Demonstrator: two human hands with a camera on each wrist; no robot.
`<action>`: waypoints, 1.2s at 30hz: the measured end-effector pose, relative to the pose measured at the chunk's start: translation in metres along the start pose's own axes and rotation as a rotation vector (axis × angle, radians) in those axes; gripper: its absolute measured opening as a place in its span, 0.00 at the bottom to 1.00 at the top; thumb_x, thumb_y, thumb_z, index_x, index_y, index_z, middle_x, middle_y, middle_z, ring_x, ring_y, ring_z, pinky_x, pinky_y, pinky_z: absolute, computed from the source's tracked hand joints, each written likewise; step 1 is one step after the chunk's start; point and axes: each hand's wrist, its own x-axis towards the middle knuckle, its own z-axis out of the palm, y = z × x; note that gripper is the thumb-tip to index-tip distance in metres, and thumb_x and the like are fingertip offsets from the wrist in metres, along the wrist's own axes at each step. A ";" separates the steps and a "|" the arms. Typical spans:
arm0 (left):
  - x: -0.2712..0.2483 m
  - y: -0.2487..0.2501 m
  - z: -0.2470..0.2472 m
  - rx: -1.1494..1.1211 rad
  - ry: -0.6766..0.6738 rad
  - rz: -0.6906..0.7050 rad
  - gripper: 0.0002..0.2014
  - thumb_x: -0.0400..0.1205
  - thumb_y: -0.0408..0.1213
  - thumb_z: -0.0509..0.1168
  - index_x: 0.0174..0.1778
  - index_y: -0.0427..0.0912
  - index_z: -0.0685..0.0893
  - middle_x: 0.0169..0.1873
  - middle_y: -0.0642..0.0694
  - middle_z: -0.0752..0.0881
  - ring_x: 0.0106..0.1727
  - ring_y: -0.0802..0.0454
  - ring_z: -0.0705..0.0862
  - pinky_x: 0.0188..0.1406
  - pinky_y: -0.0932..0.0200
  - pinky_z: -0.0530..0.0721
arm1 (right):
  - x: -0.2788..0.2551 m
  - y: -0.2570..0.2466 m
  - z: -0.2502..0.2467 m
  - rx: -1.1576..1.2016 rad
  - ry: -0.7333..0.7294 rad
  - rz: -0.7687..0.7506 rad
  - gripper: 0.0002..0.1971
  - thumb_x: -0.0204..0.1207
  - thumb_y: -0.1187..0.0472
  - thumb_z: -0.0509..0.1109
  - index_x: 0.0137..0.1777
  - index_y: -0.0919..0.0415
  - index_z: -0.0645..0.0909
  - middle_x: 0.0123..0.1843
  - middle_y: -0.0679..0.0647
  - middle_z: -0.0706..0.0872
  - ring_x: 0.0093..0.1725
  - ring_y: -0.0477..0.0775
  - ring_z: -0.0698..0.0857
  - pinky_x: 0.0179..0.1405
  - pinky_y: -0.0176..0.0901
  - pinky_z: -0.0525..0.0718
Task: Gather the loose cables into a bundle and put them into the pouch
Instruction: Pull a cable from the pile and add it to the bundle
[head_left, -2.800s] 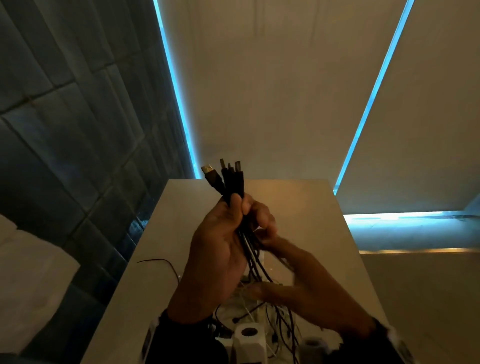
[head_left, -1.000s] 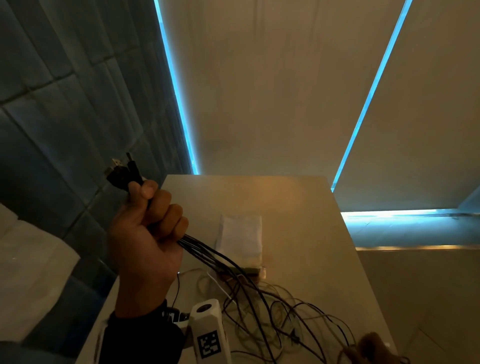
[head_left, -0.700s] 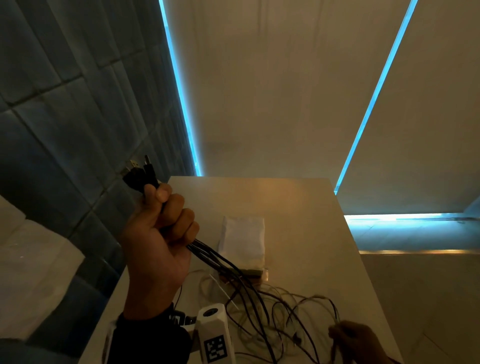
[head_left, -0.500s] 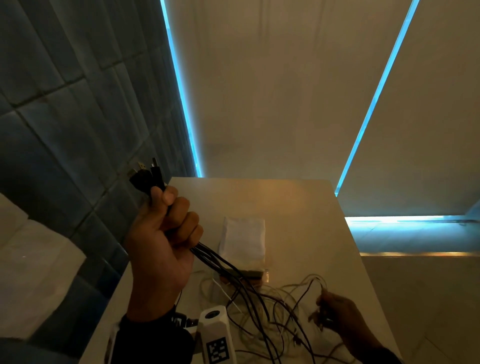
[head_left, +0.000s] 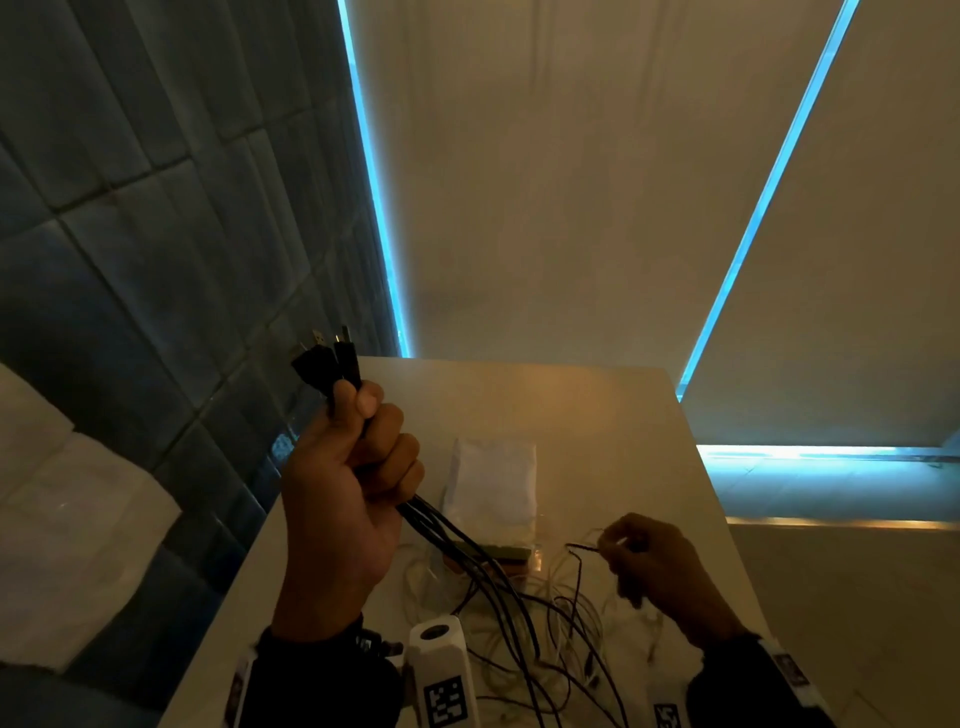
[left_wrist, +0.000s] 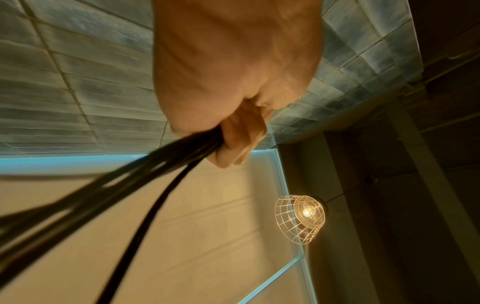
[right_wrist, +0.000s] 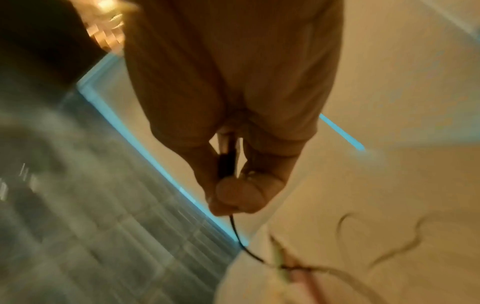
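A person is standing over a pale surface (head_left: 597, 415), sorting cables in dim light. The left hand (head_left: 345, 493) is raised at about 9 o'clock from the middle of the head view, its fingers (head_left: 395, 452) curling tight around a bundle of black cables (head_left: 467, 551). Their plugs (head_left: 327, 358) are sticking up above the thumb, and the long tails are trailing down toward 5 o'clock into a loose tangle (head_left: 545, 634) of black and white cords on the surface. The right hand (head_left: 660, 571), at about 4 o'clock, is pinching one thin dark cable end (head_left: 582, 548) between thumb and fingertips and holding it up from the pile. The white pouch (head_left: 493, 483) is lying flat on the surface just beyond the tangle, between the two hands, and nothing is inside it yet as far as can be seen.

Likely trouble: the pinched strand is crossing other cords, so pulling it may be dragging the whole tangle, tightening a knot, or sweeping the light pouch toward the edge. The thin cable may also be slipping from so small a pinch.

Compared with half a second ago, the right hand is now sitting higher and closer to the pouch, with the strand lifted further. The left hand is keeping its grip and is tilting slightly more upright.
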 end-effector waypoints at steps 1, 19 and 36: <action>0.001 -0.002 0.000 0.002 -0.003 -0.007 0.19 0.85 0.45 0.50 0.30 0.47 0.75 0.18 0.56 0.63 0.16 0.62 0.57 0.13 0.67 0.57 | 0.000 -0.007 -0.001 0.174 -0.046 0.017 0.04 0.78 0.64 0.71 0.43 0.65 0.85 0.31 0.61 0.84 0.26 0.55 0.83 0.28 0.48 0.83; 0.008 -0.055 0.002 0.639 0.018 -0.138 0.10 0.83 0.42 0.61 0.43 0.39 0.76 0.20 0.51 0.66 0.19 0.57 0.61 0.17 0.63 0.62 | -0.009 -0.118 0.031 0.436 -0.051 -0.507 0.16 0.83 0.59 0.61 0.40 0.70 0.80 0.27 0.64 0.80 0.23 0.62 0.83 0.28 0.51 0.82; 0.005 -0.057 0.011 0.662 0.009 0.032 0.14 0.78 0.48 0.60 0.40 0.41 0.82 0.18 0.54 0.71 0.20 0.56 0.64 0.19 0.62 0.63 | -0.019 -0.135 0.049 0.525 -0.107 -0.582 0.15 0.82 0.56 0.62 0.37 0.63 0.81 0.24 0.46 0.73 0.23 0.42 0.67 0.23 0.32 0.68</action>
